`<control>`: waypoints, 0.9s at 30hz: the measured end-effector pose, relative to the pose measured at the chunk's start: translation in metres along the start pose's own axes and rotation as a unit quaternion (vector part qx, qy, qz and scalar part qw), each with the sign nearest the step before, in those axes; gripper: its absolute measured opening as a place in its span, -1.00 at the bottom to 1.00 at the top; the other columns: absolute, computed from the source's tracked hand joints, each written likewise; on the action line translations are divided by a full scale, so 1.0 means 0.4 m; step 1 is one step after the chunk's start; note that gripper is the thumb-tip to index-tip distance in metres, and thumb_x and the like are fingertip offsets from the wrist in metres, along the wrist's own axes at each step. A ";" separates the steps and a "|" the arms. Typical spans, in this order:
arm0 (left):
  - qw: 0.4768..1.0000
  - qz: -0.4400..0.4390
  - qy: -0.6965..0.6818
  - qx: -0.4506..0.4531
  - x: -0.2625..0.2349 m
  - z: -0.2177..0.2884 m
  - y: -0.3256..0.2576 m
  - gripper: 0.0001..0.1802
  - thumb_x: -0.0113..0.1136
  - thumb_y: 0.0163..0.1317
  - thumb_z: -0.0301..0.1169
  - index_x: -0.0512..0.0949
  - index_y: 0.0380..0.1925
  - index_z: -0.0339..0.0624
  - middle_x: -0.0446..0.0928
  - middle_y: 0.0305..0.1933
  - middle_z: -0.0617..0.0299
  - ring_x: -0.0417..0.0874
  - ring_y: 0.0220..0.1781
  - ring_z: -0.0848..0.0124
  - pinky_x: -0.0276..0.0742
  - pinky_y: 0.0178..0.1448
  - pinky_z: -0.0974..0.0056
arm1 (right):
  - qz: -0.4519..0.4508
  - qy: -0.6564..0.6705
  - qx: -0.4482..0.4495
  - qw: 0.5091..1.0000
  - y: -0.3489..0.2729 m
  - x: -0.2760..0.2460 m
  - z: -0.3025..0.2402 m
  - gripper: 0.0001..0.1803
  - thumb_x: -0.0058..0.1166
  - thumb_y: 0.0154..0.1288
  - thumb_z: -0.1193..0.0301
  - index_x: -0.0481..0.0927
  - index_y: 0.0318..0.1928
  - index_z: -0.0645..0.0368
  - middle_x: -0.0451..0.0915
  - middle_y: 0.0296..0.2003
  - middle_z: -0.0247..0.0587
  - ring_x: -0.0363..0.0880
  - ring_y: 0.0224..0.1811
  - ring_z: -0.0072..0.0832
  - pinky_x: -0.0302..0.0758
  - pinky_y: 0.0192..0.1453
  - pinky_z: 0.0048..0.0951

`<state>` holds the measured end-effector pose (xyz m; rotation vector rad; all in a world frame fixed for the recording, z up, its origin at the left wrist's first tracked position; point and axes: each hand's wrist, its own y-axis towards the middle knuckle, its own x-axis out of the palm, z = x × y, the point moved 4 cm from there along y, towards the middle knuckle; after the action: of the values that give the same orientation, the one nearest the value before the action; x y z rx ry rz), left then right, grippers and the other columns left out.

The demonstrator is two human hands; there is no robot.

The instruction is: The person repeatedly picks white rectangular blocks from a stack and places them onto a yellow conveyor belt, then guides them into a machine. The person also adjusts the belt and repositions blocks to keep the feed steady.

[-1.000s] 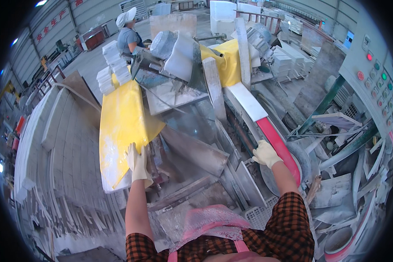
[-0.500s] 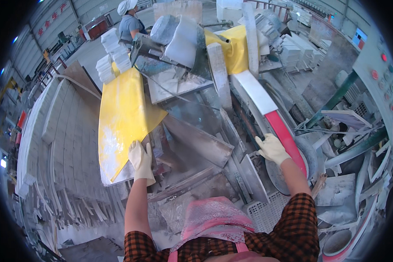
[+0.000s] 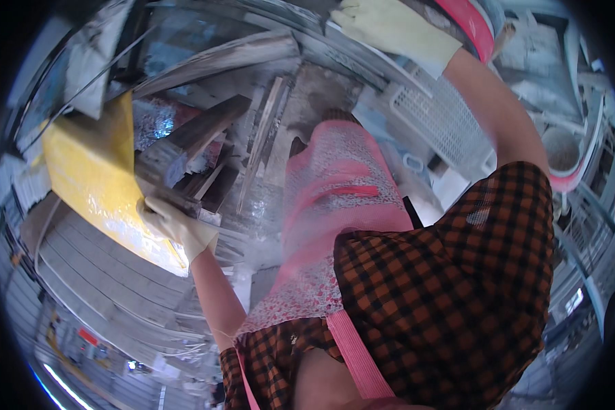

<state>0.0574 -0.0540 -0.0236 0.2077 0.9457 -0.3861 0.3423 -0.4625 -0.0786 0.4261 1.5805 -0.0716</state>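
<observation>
My left hand (image 3: 174, 222), in a pale cream glove, rests on the near edge of a dusty yellow sheet (image 3: 89, 167). Its fingers lie stretched along the sheet's edge and do not wrap round anything. At the top of the view, my right hand (image 3: 389, 27) wears a matching glove. Its fingers reach out to the left, spread and slightly blurred, over dusty machine parts. I see nothing held in them. Right of that hand curves a pink-red band (image 3: 473, 26) on the machine.
A white perforated crate (image 3: 447, 116) lies below my right forearm. Dusty boards (image 3: 215, 65) and offcuts fill the space between my hands. Long pale strips (image 3: 116, 263) are stacked beyond the yellow sheet. At the right stands a round, dusty container (image 3: 562, 152).
The view has tilted sharply down toward my body, so my pink apron and checked sleeves fill more of it. My left hand stays at the yellow sheet; my right remains by the machine.
</observation>
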 end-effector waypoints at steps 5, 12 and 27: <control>0.997 0.001 -0.032 -0.075 0.013 0.043 -0.052 -0.31 -0.01 0.44 0.13 0.44 0.32 -0.17 0.43 0.34 -0.03 0.57 0.24 0.07 0.63 0.20 0.00 | -0.024 0.167 0.245 0.955 -0.307 0.131 -0.188 -0.69 0.02 0.43 0.27 0.60 -0.30 0.30 0.61 -0.33 0.15 0.60 -0.20 0.08 0.50 -0.12 0.04; 0.995 0.052 0.039 -0.072 0.010 0.032 -0.040 -0.34 0.05 0.38 0.16 0.50 0.30 -0.01 0.47 0.35 0.09 0.59 0.26 0.14 0.59 0.30 0.04 | -0.158 0.219 0.533 0.802 -0.761 0.340 -0.488 -0.76 0.04 0.38 0.28 0.62 -0.30 0.17 0.64 -0.34 0.08 0.59 -0.24 0.14 0.52 -0.13 0.03; 0.977 0.114 0.162 -0.074 0.013 0.013 -0.029 -0.35 0.03 0.35 0.19 0.56 0.26 0.06 0.54 0.29 0.19 0.59 0.26 0.20 0.55 0.29 0.11 | -0.605 0.286 0.213 0.712 -0.551 0.615 -0.902 -0.83 0.27 0.15 0.26 0.85 -0.28 -0.10 0.81 -0.20 -0.23 0.78 -0.07 -0.25 0.61 -0.03 -0.26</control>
<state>0.0594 -0.0676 -0.0250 0.2446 1.2520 -0.0677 -0.0682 -0.5016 -0.3419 -0.3774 2.2204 -1.4680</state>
